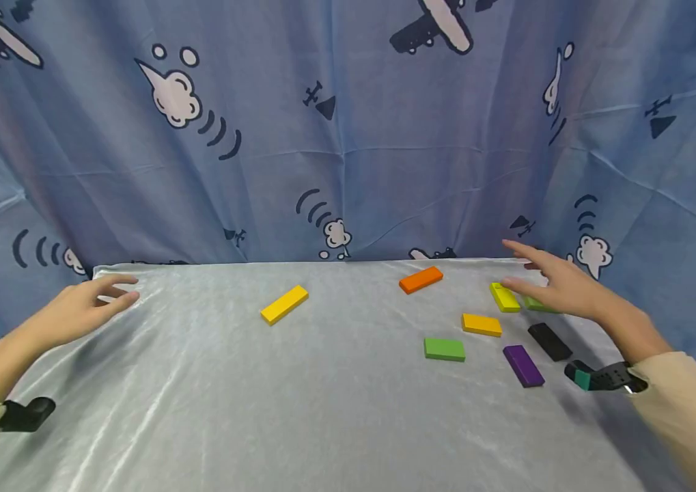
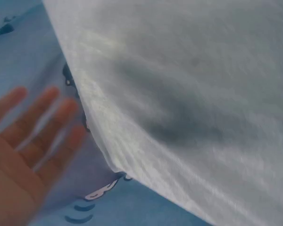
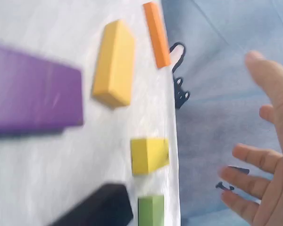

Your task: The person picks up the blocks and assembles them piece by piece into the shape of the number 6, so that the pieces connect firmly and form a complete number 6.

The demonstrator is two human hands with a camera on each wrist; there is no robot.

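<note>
Coloured blocks lie on a table covered in shiny white cloth (image 1: 323,410). My right hand (image 1: 544,280) hovers with straight fingers over a yellow-green block (image 1: 504,297) and a light green block (image 1: 538,305) at the far right, holding nothing. Close by lie an amber block (image 1: 481,324), a green block (image 1: 444,349), a purple block (image 1: 523,365), a black block (image 1: 549,342) and an orange block (image 1: 421,279). A yellow block (image 1: 284,304) lies alone near the middle. My left hand (image 1: 92,304) hangs open at the far left corner, empty. The right wrist view shows the purple block (image 3: 33,92), amber block (image 3: 114,63) and orange block (image 3: 156,34).
A blue curtain (image 1: 348,137) printed with planes and clouds hangs right behind the table's far edge. The left wrist view shows the table's corner (image 2: 108,160) with my open left hand (image 2: 23,155) beside it. Wrist cameras sit on both forearms.
</note>
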